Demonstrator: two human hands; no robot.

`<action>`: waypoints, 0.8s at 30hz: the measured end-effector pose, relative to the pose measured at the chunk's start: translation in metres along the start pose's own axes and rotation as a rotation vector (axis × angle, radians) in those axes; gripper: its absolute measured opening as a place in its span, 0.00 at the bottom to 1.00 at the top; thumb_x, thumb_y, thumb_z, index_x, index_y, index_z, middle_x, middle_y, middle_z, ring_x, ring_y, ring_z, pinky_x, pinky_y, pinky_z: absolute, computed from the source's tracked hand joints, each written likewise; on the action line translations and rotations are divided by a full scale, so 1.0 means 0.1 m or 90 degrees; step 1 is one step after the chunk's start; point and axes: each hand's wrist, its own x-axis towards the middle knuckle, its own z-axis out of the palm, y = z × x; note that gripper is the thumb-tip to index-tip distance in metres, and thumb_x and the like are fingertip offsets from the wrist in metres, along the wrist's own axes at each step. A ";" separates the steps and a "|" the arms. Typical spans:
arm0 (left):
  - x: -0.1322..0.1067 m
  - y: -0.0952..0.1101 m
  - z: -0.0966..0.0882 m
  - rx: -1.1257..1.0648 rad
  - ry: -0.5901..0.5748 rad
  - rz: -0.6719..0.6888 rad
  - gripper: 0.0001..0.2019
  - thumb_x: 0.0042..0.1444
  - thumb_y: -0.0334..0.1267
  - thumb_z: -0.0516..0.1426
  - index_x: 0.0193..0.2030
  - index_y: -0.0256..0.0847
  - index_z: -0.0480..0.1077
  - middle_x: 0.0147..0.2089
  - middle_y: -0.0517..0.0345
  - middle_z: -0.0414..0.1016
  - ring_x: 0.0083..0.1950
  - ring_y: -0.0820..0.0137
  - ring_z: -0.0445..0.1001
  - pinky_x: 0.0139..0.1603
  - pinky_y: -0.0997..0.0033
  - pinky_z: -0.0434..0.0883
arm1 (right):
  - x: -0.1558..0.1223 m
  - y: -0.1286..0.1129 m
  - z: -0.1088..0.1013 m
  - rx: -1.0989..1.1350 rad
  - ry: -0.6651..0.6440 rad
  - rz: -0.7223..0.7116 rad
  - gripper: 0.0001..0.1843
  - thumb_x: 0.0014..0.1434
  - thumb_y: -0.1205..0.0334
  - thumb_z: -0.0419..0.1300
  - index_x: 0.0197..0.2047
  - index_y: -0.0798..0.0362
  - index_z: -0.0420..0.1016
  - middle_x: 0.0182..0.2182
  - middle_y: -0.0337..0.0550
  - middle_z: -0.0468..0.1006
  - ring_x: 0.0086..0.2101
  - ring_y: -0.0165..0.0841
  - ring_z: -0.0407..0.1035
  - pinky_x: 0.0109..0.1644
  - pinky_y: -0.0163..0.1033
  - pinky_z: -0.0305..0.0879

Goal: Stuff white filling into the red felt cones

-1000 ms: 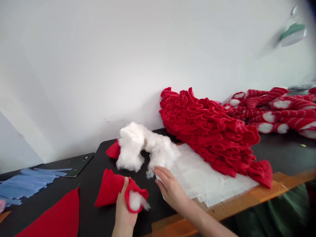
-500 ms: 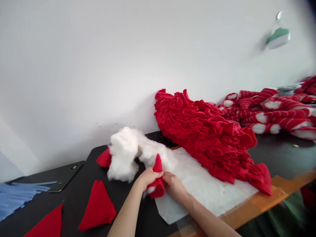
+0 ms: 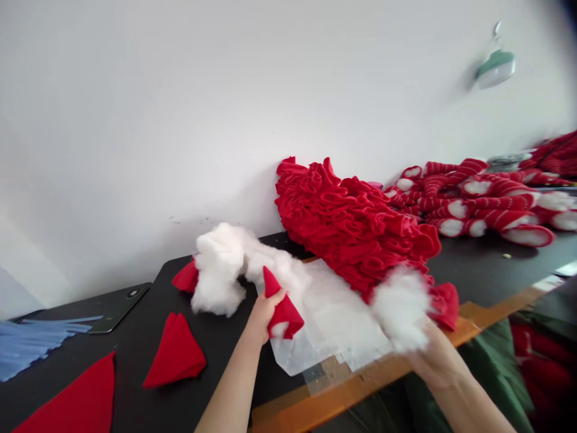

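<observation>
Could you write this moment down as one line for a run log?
left hand: red fleece cone | right hand: white stuffing tuft

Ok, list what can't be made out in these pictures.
Head view:
- Inside of the red felt cone: covered by its own folds and the left hand.
- Fingers of the right hand: hidden behind the white stuffing tuft, and blurred.
- Red striped fabric pieces: blurred, cut off by the right edge.
</observation>
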 end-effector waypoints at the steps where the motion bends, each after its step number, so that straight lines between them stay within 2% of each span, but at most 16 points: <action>1: -0.08 0.04 0.02 -0.031 -0.011 -0.016 0.17 0.52 0.45 0.61 0.45 0.37 0.69 0.33 0.53 0.77 0.33 0.67 0.75 0.39 0.67 0.71 | -0.14 -0.01 0.04 -0.021 -0.027 0.012 0.12 0.36 0.63 0.72 0.27 0.50 0.75 0.22 0.38 0.76 0.17 0.28 0.66 0.19 0.32 0.64; 3: -0.24 0.10 0.05 -0.080 -0.045 -0.057 0.20 0.55 0.49 0.56 0.46 0.33 0.69 0.33 0.49 0.77 0.34 0.64 0.76 0.39 0.64 0.72 | -0.40 0.06 0.21 -0.106 -0.114 -0.022 0.06 0.44 0.62 0.68 0.27 0.50 0.76 0.28 0.41 0.78 0.21 0.30 0.70 0.21 0.32 0.65; 4: -0.32 0.12 0.07 -0.093 -0.062 -0.078 0.22 0.57 0.50 0.54 0.47 0.31 0.69 0.33 0.47 0.77 0.34 0.62 0.76 0.39 0.62 0.73 | -0.49 0.14 0.33 -0.174 -0.161 -0.076 0.02 0.48 0.63 0.65 0.29 0.50 0.77 0.32 0.43 0.79 0.26 0.32 0.72 0.25 0.33 0.68; 6: -0.47 0.13 0.10 -0.129 -0.098 -0.120 0.24 0.58 0.52 0.51 0.48 0.29 0.69 0.33 0.45 0.77 0.35 0.60 0.77 0.38 0.61 0.73 | -0.59 0.35 0.58 -0.347 -0.214 -0.244 0.06 0.56 0.66 0.58 0.32 0.50 0.77 0.34 0.45 0.78 0.33 0.34 0.73 0.34 0.36 0.71; 9: -0.61 0.07 0.13 -0.233 -0.136 -0.150 0.23 0.57 0.50 0.53 0.50 0.30 0.69 0.34 0.46 0.77 0.35 0.61 0.78 0.37 0.64 0.73 | -0.56 0.67 0.85 -0.535 -0.149 -0.506 0.14 0.58 0.72 0.51 0.40 0.50 0.75 0.36 0.46 0.75 0.37 0.35 0.72 0.42 0.39 0.71; 11: -0.67 0.01 0.13 -0.287 -0.134 -0.140 0.20 0.57 0.46 0.54 0.48 0.30 0.70 0.35 0.47 0.78 0.36 0.62 0.78 0.37 0.67 0.73 | -0.50 0.83 0.92 -0.591 -0.075 -0.585 0.21 0.53 0.76 0.49 0.47 0.51 0.72 0.40 0.49 0.71 0.41 0.37 0.69 0.44 0.41 0.71; 13: -0.71 -0.06 0.14 -0.297 -0.123 -0.121 0.18 0.57 0.45 0.55 0.45 0.31 0.71 0.35 0.47 0.78 0.38 0.61 0.78 0.38 0.66 0.74 | -0.45 0.93 0.92 -0.632 -0.034 -0.579 0.29 0.47 0.78 0.48 0.52 0.53 0.68 0.45 0.52 0.68 0.46 0.41 0.66 0.48 0.47 0.68; 14: -0.72 -0.09 0.13 -0.299 -0.121 -0.117 0.17 0.56 0.45 0.55 0.44 0.32 0.71 0.36 0.47 0.78 0.39 0.61 0.77 0.39 0.66 0.74 | -0.42 0.95 0.91 -0.643 -0.046 -0.545 0.31 0.45 0.78 0.49 0.53 0.53 0.67 0.46 0.53 0.68 0.47 0.43 0.65 0.49 0.50 0.67; 15: -0.74 -0.12 0.13 -0.301 -0.118 -0.110 0.17 0.56 0.45 0.56 0.44 0.33 0.71 0.37 0.47 0.78 0.40 0.61 0.77 0.40 0.65 0.74 | -0.40 0.95 0.90 -0.645 -0.079 -0.498 0.30 0.44 0.77 0.51 0.52 0.54 0.68 0.45 0.52 0.69 0.45 0.43 0.66 0.48 0.50 0.67; 17: -0.78 -0.18 0.13 -0.295 -0.104 -0.072 0.18 0.53 0.45 0.59 0.47 0.35 0.70 0.39 0.48 0.78 0.42 0.60 0.77 0.42 0.64 0.73 | -0.34 0.94 0.88 -0.623 -0.159 -0.396 0.23 0.44 0.74 0.53 0.46 0.54 0.71 0.37 0.47 0.73 0.37 0.39 0.69 0.41 0.44 0.69; 19: -0.83 -0.25 0.13 -0.268 -0.078 0.003 0.23 0.49 0.46 0.62 0.50 0.38 0.67 0.42 0.48 0.77 0.45 0.60 0.76 0.45 0.64 0.72 | -0.26 0.91 0.87 -0.597 -0.182 -0.339 0.17 0.45 0.73 0.52 0.40 0.54 0.71 0.32 0.43 0.74 0.31 0.35 0.69 0.34 0.38 0.68; 21: -0.88 -0.31 0.11 -0.211 -0.023 0.109 0.28 0.45 0.46 0.65 0.52 0.40 0.64 0.47 0.48 0.74 0.46 0.60 0.75 0.46 0.63 0.71 | -0.20 0.89 0.88 -0.575 -0.152 -0.336 0.17 0.46 0.74 0.49 0.39 0.54 0.70 0.33 0.42 0.74 0.32 0.34 0.69 0.35 0.37 0.67; 24: -0.95 -0.36 0.02 -0.023 0.099 0.264 0.29 0.39 0.40 0.66 0.50 0.42 0.63 0.49 0.49 0.72 0.46 0.60 0.73 0.46 0.63 0.69 | -0.19 0.88 0.94 -0.503 -0.120 -0.291 0.18 0.44 0.74 0.49 0.38 0.53 0.70 0.32 0.41 0.73 0.32 0.32 0.68 0.33 0.36 0.66</action>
